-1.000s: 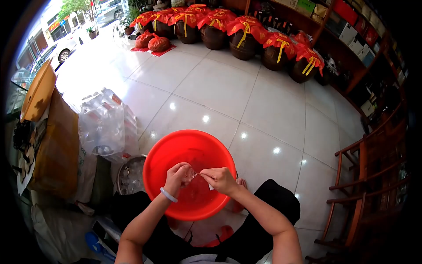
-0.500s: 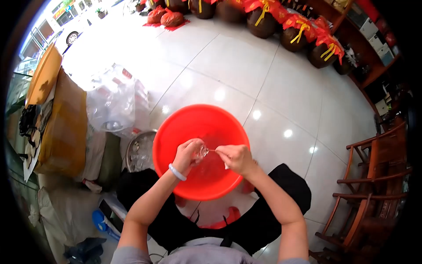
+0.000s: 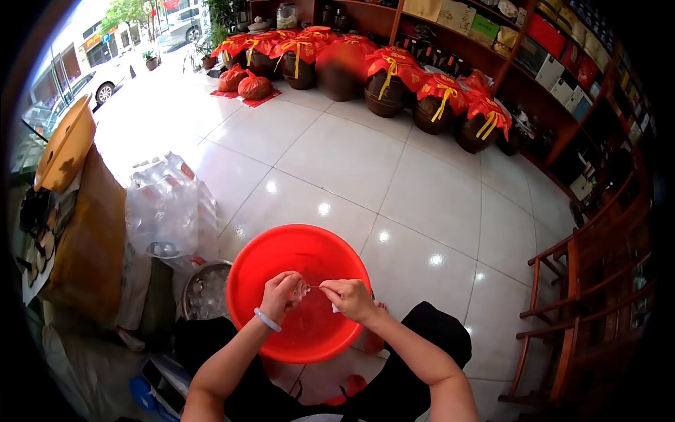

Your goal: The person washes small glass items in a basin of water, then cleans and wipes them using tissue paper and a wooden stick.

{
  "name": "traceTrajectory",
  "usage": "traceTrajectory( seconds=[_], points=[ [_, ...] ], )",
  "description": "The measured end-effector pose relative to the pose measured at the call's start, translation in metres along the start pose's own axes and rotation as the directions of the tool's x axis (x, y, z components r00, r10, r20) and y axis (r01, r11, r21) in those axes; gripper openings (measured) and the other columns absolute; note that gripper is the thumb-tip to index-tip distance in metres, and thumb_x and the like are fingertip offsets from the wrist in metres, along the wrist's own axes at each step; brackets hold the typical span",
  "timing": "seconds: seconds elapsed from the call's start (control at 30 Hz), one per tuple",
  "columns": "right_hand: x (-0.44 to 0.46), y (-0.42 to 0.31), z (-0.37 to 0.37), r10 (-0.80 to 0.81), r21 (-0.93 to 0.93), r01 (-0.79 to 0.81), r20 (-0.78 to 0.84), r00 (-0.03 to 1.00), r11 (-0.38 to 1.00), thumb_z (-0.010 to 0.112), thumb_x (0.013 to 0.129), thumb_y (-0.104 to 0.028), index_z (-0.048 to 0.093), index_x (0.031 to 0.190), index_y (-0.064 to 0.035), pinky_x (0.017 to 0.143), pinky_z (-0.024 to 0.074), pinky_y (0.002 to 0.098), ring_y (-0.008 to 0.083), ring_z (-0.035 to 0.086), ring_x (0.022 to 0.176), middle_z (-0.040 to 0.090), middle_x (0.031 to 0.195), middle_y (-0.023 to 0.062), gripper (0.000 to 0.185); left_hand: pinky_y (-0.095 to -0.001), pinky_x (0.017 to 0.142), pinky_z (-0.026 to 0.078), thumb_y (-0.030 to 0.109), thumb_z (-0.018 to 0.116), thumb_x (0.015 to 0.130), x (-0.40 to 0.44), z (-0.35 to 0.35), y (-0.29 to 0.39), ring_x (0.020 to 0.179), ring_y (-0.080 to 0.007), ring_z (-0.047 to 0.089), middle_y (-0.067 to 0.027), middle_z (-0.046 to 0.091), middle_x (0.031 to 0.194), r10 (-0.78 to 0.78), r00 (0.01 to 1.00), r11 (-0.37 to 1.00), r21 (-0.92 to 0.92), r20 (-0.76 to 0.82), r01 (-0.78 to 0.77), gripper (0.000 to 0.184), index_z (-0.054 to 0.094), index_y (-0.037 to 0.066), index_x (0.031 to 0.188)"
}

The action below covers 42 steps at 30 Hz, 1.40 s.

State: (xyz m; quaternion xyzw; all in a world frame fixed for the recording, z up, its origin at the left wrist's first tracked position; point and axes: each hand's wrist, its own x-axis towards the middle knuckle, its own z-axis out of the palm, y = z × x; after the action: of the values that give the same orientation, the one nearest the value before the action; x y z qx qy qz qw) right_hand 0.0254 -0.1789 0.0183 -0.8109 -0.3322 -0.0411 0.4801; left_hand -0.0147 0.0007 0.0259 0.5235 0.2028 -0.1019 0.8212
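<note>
While barely apart, left fingers (image 3: 286, 279) snug round clear piece (image 3: 300, 290)

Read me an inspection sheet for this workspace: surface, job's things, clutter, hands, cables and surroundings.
Surface: pale tiled floor, glossy, with light reflections.
Job's things: small clear piece and thin stick, held over a red basin.
Clutter: metal bowl of clear items and plastic-wrapped pack, left of the basin.
Hands: left hand grips the clear piece; right hand pinches the stick.
Cables: nothing seen.
Surroundings: covered jars, shelves, wooden chairs.
</note>
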Motion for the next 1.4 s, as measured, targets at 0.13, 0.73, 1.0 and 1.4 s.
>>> traceTrajectory(
  seconds=[0.13, 0.73, 1.0, 1.4],
  points=[
    [0.002, -0.001, -0.007, 0.111, -0.031, -0.107, 0.224, 0.968, 0.994, 0.057, 0.081, -0.012, 0.065, 0.086, -0.0023, 0.052, 0.0475, 0.0282, 0.02, 0.061, 0.054, 0.062, 0.064, 0.0109, 0.013, -0.0184, 0.037, 0.026, 0.018, 0.052, 0.086, 0.004, -0.001, -0.006, 0.048, -0.006, 0.047, -0.004, 0.058, 0.07, 0.026, 0.999, 0.999, -0.021, -0.018, -0.026, 0.014, 0.056, 0.004, 0.088],
    [0.007, 0.006, -0.001, 0.112, 0.019, -0.118, 0.178, 0.978, 0.993, 0.057, 0.082, -0.012, 0.066, 0.087, -0.0018, 0.047, 0.0465, 0.0262, 0.0165, 0.058, 0.045, 0.062, 0.061, 0.0101, 0.014, -0.019, 0.036, 0.027, 0.018, 0.049, 0.088, 0.009, -0.004, -0.005, 0.048, -0.0083, 0.05, -0.0059, 0.059, 0.074, 0.002, 0.999, 1.0, 0.023, -0.039, -0.001, 0.015, 0.055, 0.005, 0.092],
    [0.007, -0.005, -0.006, 0.334, 0.101, -0.365, 0.237, 0.912, 0.926, 0.055, 0.084, -0.013, 0.066, 0.087, -0.0025, 0.048, 0.0463, 0.0251, 0.0159, 0.059, 0.046, 0.063, 0.063, 0.01, 0.015, -0.0189, 0.036, 0.028, 0.018, 0.049, 0.088, 0.005, -0.006, -0.006, 0.049, -0.0083, 0.05, -0.0054, 0.059, 0.074, -0.002, 0.999, 1.0, 0.028, -0.042, 0.003, 0.015, 0.055, 0.005, 0.09],
    [0.002, 0.008, -0.005, 0.119, -0.022, -0.117, 0.154, 0.981, 0.993, 0.057, 0.082, -0.012, 0.065, 0.088, -0.0031, 0.049, 0.0475, 0.0282, 0.0178, 0.061, 0.054, 0.063, 0.066, 0.0099, 0.014, -0.019, 0.037, 0.029, 0.019, 0.048, 0.088, 0.006, -0.009, -0.005, 0.05, -0.0089, 0.051, -0.0042, 0.058, 0.073, 0.015, 1.0, 0.999, 0.041, -0.022, -0.014, 0.016, 0.056, 0.006, 0.092]
  ],
)
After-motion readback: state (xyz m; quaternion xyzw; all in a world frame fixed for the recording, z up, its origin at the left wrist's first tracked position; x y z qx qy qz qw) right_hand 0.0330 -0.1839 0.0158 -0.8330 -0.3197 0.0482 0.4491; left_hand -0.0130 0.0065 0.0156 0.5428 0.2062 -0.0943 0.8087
